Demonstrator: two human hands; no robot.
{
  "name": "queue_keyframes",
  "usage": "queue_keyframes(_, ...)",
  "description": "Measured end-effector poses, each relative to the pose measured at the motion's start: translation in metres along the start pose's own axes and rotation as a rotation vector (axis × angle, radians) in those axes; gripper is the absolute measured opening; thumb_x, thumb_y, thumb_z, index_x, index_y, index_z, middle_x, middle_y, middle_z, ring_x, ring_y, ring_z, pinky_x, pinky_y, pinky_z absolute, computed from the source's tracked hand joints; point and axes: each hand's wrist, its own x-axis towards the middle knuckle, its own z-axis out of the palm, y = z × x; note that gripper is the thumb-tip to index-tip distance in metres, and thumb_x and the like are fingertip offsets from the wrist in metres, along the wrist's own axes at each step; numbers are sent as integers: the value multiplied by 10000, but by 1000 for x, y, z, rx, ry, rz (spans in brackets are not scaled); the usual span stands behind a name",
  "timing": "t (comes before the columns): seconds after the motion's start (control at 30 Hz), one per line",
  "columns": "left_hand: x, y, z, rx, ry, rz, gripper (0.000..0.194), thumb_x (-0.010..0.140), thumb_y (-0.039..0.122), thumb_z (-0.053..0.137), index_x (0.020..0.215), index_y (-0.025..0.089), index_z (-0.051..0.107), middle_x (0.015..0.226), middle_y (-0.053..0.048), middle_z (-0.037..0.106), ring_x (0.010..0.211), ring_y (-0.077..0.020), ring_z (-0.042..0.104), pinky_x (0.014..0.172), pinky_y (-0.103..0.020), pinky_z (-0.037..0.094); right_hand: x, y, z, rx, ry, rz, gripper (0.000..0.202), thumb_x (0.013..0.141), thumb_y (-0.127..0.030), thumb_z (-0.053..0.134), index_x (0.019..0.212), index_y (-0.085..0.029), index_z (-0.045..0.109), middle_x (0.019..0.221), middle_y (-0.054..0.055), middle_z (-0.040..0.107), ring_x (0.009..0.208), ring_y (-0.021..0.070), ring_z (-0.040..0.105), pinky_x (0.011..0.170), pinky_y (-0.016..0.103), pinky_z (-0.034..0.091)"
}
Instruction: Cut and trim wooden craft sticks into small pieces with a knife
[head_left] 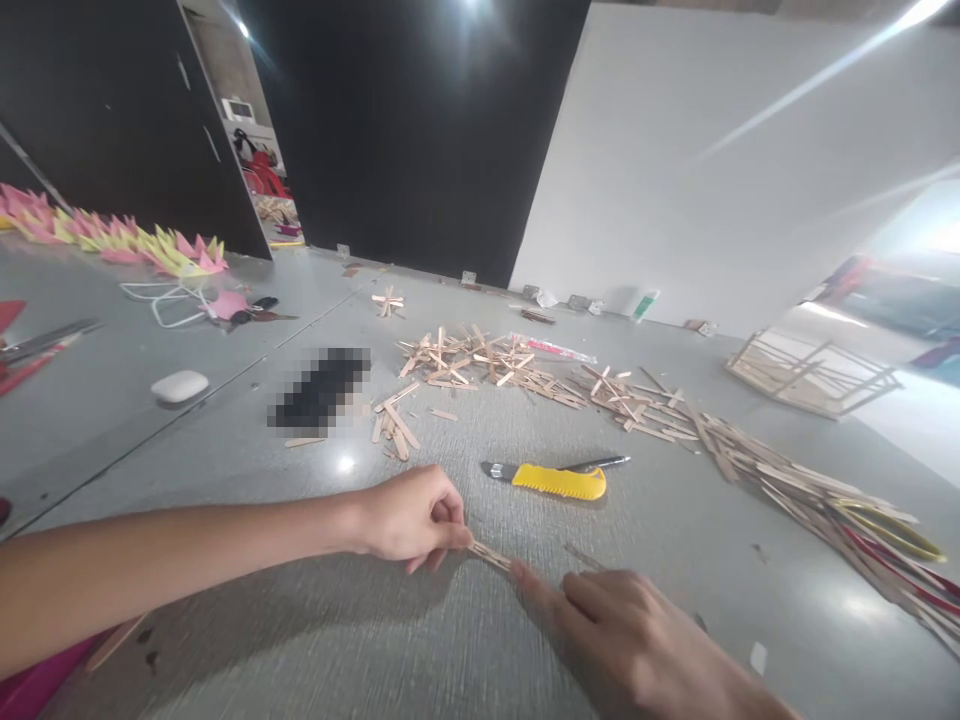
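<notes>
My left hand [415, 515] is closed, thumb and fingertips pinching one end of a small wooden craft stick [491, 555] low over the grey table. The piece seems split or doubled along its length, though it is too small to be sure. At its other end is the index fingertip of my right hand [611, 625], whose remaining fingers are curled in; its thumb is hidden. Just beyond the hands lies a yellow utility knife [559, 481], with a dark pen [600, 464] behind it. A thin sliver [583, 556] rests near my right knuckles.
Loose craft sticks [450, 360] are heaped across the middle, and long wooden strips [780, 485] run right beside a yellow ring [889, 530]. A stick frame [814, 375] stands far right. To the left are a white oval object [180, 386] and pink-yellow folded paper [112, 238].
</notes>
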Motion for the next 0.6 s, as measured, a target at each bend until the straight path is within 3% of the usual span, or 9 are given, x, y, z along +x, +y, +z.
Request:
queue_keyframes(0.1,1,0,1,-4,5,1,326,879,413,692,673,185,584,544,39,599,374,-79,468,382,-184,319,0,-5,2,-5,-39,7,565,906,3,393,1470,-20,414,709,-5,639,519,156,572,495,303,384)
queue_keyframes(0.2,1,-1,2,15,16,10,293,877,381,676,677,186,585,550,43,597,371,-78,461,381,-187,334,23,-14,-12,-140,-80,1,533,842,-20,512,1371,-63,568,662,-13,664,473,157,571,459,317,357)
queue_keyframes(0.3,0,-2,1,53,25,24,255,871,339,648,678,187,580,555,43,602,373,-82,474,394,-192,367,59,-23,-29,-187,-136,21,270,773,-100,646,1016,-139,756,523,-27,624,373,139,482,384,338,219)
queue_keyframes(0.37,-2,-1,-2,93,62,35,249,877,329,622,677,189,576,551,41,601,372,-84,472,403,-196,375,79,-25,-37,-171,-269,29,107,709,-105,706,776,-181,740,484,-29,601,359,121,418,381,349,146)
queue_keyframes(0.4,-4,0,-4,117,88,41,251,883,322,608,673,189,573,548,40,599,373,-84,469,409,-197,376,84,-22,-39,-169,-294,20,107,694,-98,718,761,-180,735,483,-29,596,361,114,398,383,349,129)
queue_keyframes(0.5,-10,10,-11,196,161,59,270,892,289,583,643,189,558,535,31,592,405,-89,475,439,-204,369,74,-5,-32,-164,-188,-23,296,807,-84,668,1092,-117,739,568,-18,625,418,122,451,404,337,193)
queue_keyframes(0.6,-20,25,-12,274,193,89,293,891,261,592,612,192,538,523,29,580,454,-100,476,470,-220,349,42,15,-11,-94,-12,-57,446,978,-31,406,1399,-57,554,671,2,638,492,149,532,479,320,333)
